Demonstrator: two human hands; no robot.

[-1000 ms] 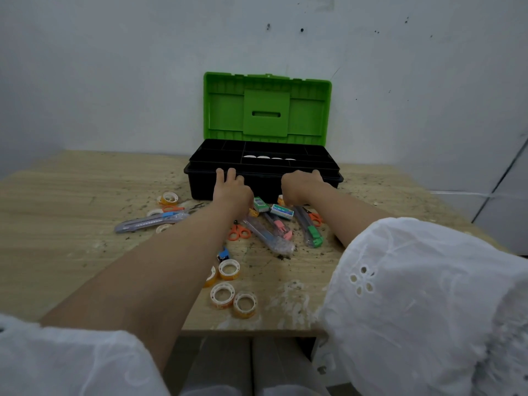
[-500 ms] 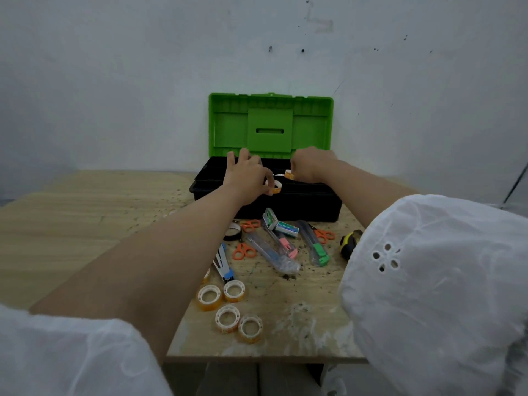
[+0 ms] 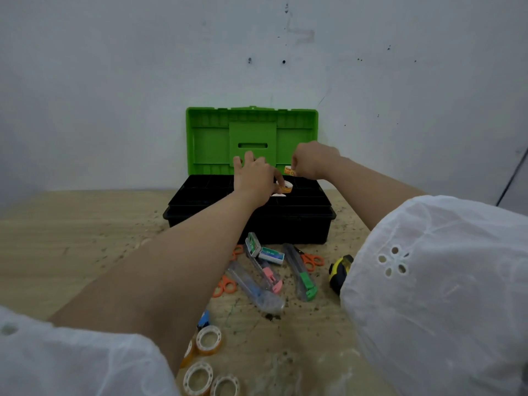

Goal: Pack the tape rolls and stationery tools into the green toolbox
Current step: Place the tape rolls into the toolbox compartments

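Now left hand (image 3: 253, 180) pinches a ring-shaped tape roll (image 3: 286, 187), right hand (image 3: 312, 162) another roll (image 3: 289, 170), over the black plastic toolbox (image 3: 297, 227).

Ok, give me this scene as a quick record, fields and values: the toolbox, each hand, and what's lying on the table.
box: green toolbox, lid up, black base
left: left hand holds orange tape roll over the toolbox
right: right hand pinches second tape roll just above it
unpacked: loose tape rolls, utility knives, orange scissors, small boxes, tape measure
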